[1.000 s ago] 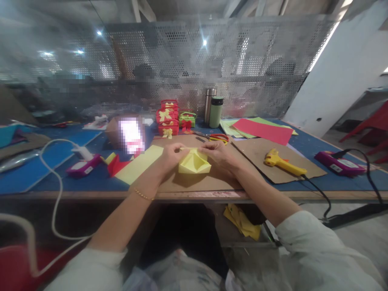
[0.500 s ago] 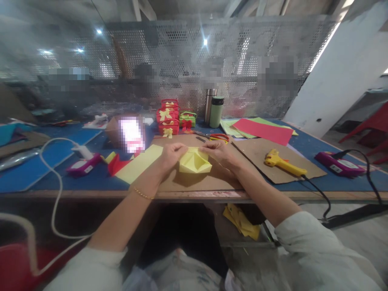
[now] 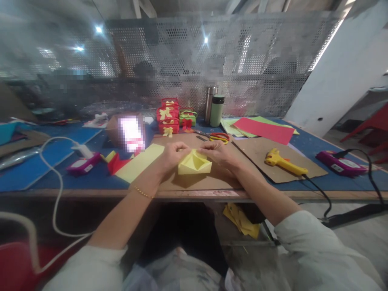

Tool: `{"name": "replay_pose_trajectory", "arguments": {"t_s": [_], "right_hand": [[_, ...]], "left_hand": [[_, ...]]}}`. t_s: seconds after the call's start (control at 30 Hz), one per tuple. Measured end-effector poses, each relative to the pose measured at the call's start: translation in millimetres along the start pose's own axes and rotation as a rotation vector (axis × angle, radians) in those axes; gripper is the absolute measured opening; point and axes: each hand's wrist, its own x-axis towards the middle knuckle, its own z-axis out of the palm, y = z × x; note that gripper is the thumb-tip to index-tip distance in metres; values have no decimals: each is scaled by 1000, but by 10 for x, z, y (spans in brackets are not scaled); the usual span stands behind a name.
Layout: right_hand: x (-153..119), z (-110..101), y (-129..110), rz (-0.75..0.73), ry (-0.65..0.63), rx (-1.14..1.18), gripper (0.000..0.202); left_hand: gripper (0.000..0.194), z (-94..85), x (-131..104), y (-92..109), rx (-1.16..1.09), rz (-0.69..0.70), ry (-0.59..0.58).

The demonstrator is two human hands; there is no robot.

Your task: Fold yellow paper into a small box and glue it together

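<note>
A folded yellow paper box (image 3: 194,166) hangs low over the brown cardboard, its near side upright and its inside showing creased flaps. My left hand (image 3: 175,155) pinches its far left edge, thumb and fingers pressed together. On the far right edge, my right hand (image 3: 217,153) grips the same paper in a pinch. The fingertips of both hands are partly hidden by the paper. Just beyond my right hand lie scissors (image 3: 220,138) with red and yellow handles. A flat yellow sheet (image 3: 141,163) lies beside my left forearm.
Red gift boxes (image 3: 168,117), a green box (image 3: 187,117) and a green bottle (image 3: 216,112) stand at the back. A yellow glue gun (image 3: 285,162) with a black cord lies right, near a red sheet (image 3: 263,130). A lit phone (image 3: 131,132) stands left. Purple devices sit at both sides.
The near wall of the yellow paper box stands more upright and straighter than before. Both hands keep their pinch and have barely shifted.
</note>
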Motion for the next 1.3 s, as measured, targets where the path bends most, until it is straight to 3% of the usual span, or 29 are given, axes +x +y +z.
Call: {"name": "replay_pose_trajectory", "arguments": {"t_s": [0.13, 0.37, 0.9, 1.13, 1.3], "right_hand": [[8, -30, 11, -7, -38, -37, 42], [-35, 4, 14, 11, -33, -7, 35], [-103, 2, -118, 112, -22, 142, 36], [-115, -25, -153, 128, -58, 118, 33], [-98, -35, -139, 99, -73, 87, 35]], "left_hand": [[26, -5, -16, 30, 35, 40, -32], [33, 20, -86, 52, -24, -100, -147], [26, 1, -64, 93, -27, -50, -40], [24, 0, -59, 119, -18, 1, -71], [24, -11, -83, 161, -47, -40, -76]]}}
